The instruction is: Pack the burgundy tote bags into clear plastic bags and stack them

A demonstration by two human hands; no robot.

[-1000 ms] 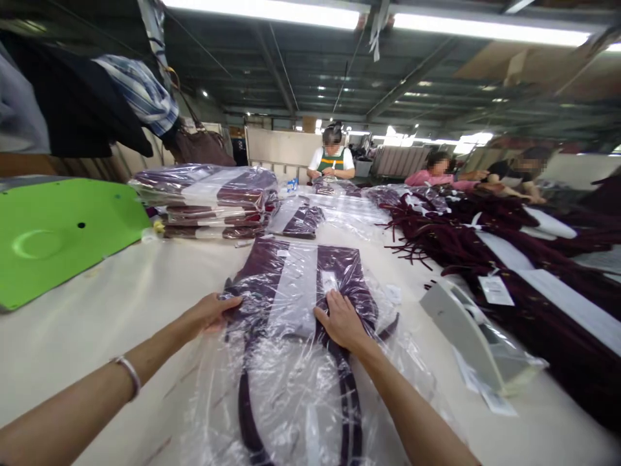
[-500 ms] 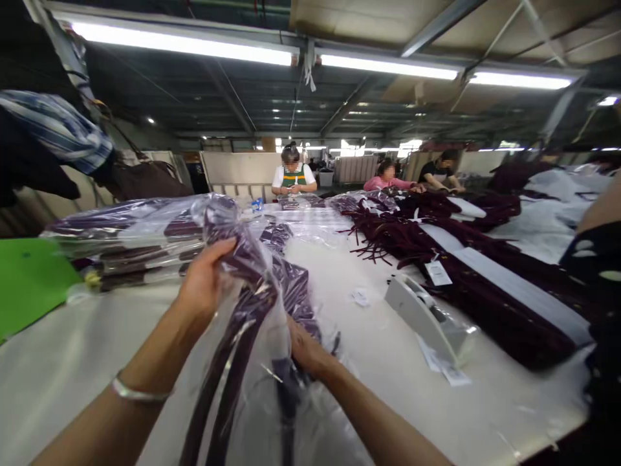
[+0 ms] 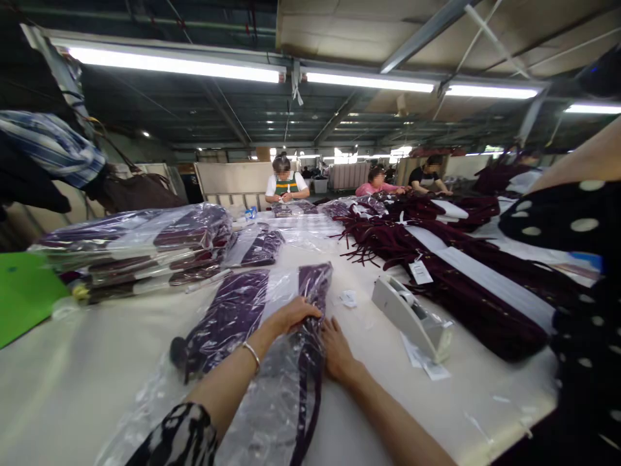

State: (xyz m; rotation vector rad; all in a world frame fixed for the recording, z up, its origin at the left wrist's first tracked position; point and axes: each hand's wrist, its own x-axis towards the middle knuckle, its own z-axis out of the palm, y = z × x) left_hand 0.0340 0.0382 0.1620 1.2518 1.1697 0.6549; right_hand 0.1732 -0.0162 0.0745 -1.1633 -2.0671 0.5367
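A dark purple folded article (image 3: 226, 304) with a pale band across it lies flat on the table inside a clear plastic bag (image 3: 262, 395). Long dark straps (image 3: 305, 388) run down its right side toward me under the plastic. My left hand (image 3: 294, 314) reaches over the top, its fingers bent and closed on the plastic near the right edge. Beside that edge, my right hand (image 3: 338, 353) rests low with fingers stretched out, touching the packet's side and holding nothing.
Plastic-wrapped purple packets (image 3: 145, 246) are stacked at left, near a green sheet (image 3: 26, 291). A tape dispenser (image 3: 407, 317) stands to the right, before fringed maroon articles (image 3: 466, 291) with a tag (image 3: 420, 272). A person in polka-dot clothing (image 3: 582, 310) is close at right. Co-workers sit beyond.
The packet has gone from being held up and bunched to lying flat on the table. My left hand has moved right and down onto it; my right hand has come out to its right edge.
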